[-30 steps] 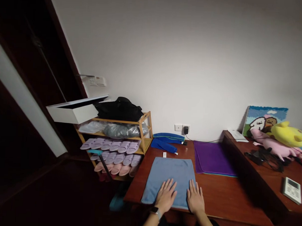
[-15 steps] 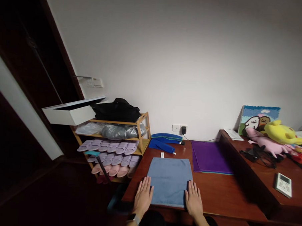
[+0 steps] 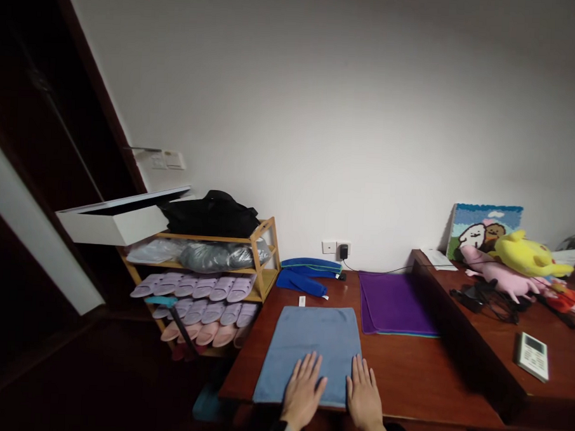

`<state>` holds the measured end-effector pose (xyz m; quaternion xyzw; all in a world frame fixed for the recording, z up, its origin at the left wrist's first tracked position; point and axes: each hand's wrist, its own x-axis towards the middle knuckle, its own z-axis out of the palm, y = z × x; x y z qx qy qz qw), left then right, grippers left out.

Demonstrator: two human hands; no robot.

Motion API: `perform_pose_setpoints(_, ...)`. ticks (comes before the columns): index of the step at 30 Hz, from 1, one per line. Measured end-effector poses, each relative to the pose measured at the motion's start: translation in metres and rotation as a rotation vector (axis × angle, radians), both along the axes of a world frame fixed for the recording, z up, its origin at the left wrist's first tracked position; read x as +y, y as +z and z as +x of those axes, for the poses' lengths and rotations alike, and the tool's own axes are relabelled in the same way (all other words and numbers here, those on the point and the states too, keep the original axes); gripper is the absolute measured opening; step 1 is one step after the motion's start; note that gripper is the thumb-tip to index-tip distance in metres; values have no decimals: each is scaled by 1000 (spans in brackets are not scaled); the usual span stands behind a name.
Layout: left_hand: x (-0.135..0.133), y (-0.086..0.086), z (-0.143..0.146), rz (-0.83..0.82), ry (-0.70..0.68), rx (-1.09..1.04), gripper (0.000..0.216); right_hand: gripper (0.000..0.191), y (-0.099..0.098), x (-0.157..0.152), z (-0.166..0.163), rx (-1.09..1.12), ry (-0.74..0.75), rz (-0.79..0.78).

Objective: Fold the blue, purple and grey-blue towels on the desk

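Observation:
A grey-blue towel (image 3: 313,334) lies spread flat on the reddish wooden desk (image 3: 404,373), its near edge close to the desk's front. My left hand (image 3: 305,388) rests palm down on the lower middle of the towel, fingers stretched out, with a watch on that wrist. At the towel's right edge, my right hand (image 3: 364,390) lies flat with its fingers extended, the thumb side touching the cloth. Just beyond the towel's far edge is a small white tag (image 3: 302,301). A folded purple towel (image 3: 398,304) lies to the right, farther back.
Folded blue cloths (image 3: 308,277) lie by the wall near a plugged-in black adapter (image 3: 344,251). A slipper rack (image 3: 261,265) stands left, with a black bag (image 3: 214,213) on top. On the raised right surface are plush toys (image 3: 528,254), cables and a white remote-like device (image 3: 533,356).
My left hand has moved from the towel's left edge to its lower middle. The towel's near left corner now spreads farther left. My right hand stays at the right edge.

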<state>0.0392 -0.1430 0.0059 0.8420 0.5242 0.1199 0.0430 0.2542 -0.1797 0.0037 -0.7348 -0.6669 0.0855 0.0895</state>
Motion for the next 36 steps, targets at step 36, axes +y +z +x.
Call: perform_pose_setpoints(36,62,12,-92,-44,367,143,67,65,-24,3,3,42,-4,80)
